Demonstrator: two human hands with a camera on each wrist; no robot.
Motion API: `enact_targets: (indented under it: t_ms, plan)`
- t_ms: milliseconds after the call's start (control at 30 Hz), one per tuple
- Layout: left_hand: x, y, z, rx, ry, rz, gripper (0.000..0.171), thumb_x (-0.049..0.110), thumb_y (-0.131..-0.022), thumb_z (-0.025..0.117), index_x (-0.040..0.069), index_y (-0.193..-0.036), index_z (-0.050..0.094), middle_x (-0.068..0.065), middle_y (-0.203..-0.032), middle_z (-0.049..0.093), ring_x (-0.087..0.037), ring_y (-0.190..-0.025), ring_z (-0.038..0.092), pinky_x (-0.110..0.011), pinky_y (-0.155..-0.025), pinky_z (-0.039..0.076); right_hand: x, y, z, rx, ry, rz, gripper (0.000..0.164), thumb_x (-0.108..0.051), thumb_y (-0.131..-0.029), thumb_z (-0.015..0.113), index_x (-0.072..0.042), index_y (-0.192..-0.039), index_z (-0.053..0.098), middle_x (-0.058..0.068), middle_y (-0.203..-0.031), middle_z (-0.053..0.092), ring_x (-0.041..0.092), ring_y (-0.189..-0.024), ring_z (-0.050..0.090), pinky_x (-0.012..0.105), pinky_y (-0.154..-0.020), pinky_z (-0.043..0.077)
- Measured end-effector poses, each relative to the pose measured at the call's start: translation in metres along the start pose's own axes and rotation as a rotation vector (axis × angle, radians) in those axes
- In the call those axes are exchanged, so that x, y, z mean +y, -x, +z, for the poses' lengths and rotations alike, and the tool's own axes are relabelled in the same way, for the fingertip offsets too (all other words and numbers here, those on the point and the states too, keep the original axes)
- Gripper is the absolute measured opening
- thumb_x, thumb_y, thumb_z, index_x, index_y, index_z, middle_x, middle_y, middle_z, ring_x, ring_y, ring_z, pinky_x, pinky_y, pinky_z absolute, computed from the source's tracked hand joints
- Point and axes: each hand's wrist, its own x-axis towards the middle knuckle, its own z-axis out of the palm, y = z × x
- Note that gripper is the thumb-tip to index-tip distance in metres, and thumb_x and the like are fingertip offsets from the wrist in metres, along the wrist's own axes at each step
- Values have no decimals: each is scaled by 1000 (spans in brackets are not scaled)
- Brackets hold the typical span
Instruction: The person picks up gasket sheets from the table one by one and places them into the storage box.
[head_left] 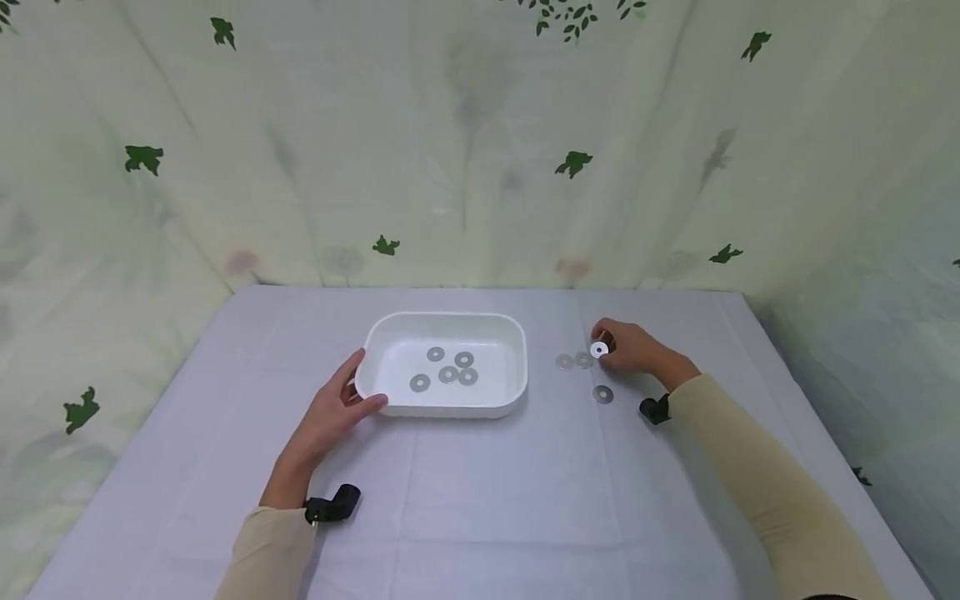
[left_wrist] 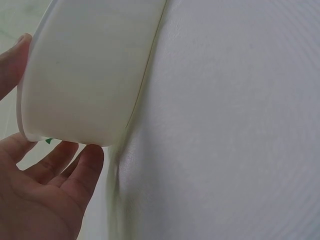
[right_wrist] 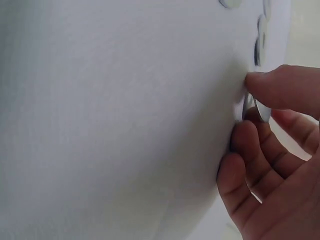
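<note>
A white rectangular tray (head_left: 441,412) with rounded corners stands on the table, several flat metal washers (head_left: 420,382) lying inside it. My left hand (head_left: 333,412) holds the tray's near left corner, thumb on the rim and fingers against the end wall; the left wrist view shows the fingertips (left_wrist: 92,155) at that wall. To the right of the tray, my right hand (head_left: 632,346) pinches a washer (head_left: 598,349) between thumb and fingers, tilted up off the cloth. The right wrist view shows this washer edge-on (right_wrist: 261,110), partly hidden by the thumb, with the other fingertips against the cloth.
Two more washers (head_left: 565,362) lie side by side left of my right hand, and a single washer (head_left: 602,394) lies nearer to me. A white cloth (head_left: 495,508) covers the table. Behind and at the sides hangs a patterned curtain (head_left: 465,167).
</note>
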Motion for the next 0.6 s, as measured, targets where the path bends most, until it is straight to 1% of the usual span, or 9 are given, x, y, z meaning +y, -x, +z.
enact_targets:
  t_ms: [67, 167, 300, 367, 467, 600]
  plan:
    - [-1, 1, 0, 2, -3, -1, 95, 30, -90, 74, 21, -161, 11, -14, -165, 22, -36, -145, 39, -6, -87, 42, 1, 1, 2, 2, -23, 3, 31, -4, -87, 59, -6, -117, 60, 13, -109, 66, 25, -97, 58, 39, -86, 47]
    - [-2, 2, 0, 4, -6, -1, 95, 30, -90, 74, 21, -161, 11, -14, -165, 23, -36, -145, 40, -6, -88, 42, 0, 2, 4, -4, -25, 0, 30, -4, -88, 59, -5, -118, 63, 13, -110, 66, 26, -98, 58, 41, -87, 48]
    - [-3, 3, -1, 10, -5, -5, 95, 31, -90, 74, 22, -161, 12, -14, -165, 23, -36, -145, 40, -5, -87, 41, 0, 0, 1, -6, -31, 18, 33, -11, -91, 61, -4, -123, 62, 15, -115, 65, 27, -103, 58, 44, -91, 48]
    - [-3, 3, 0, 9, -1, -8, 95, 33, -90, 74, 23, -161, 12, -14, -165, 24, -35, -144, 41, -5, -86, 41, 1, -1, -4, 8, -60, 44, 36, -15, -92, 62, -4, -126, 62, 16, -119, 64, 28, -106, 58, 45, -92, 48]
    - [-2, 2, 0, 8, 8, -9, 95, 34, -90, 74, 24, -161, 12, -14, -165, 24, -34, -143, 43, -4, -86, 41, 2, -4, -14, 51, -120, 78, 39, -20, -94, 63, -4, -130, 60, 17, -125, 62, 30, -113, 57, 46, -95, 48]
    - [0, 1, 1, 18, -2, -5, 94, 33, -90, 74, 24, -161, 13, -13, -165, 24, -35, -143, 43, -4, -86, 41, -3, -11, -29, 86, -162, 75, 42, -22, -97, 62, -3, -134, 57, 18, -134, 59, 34, -121, 54, 50, -101, 46]
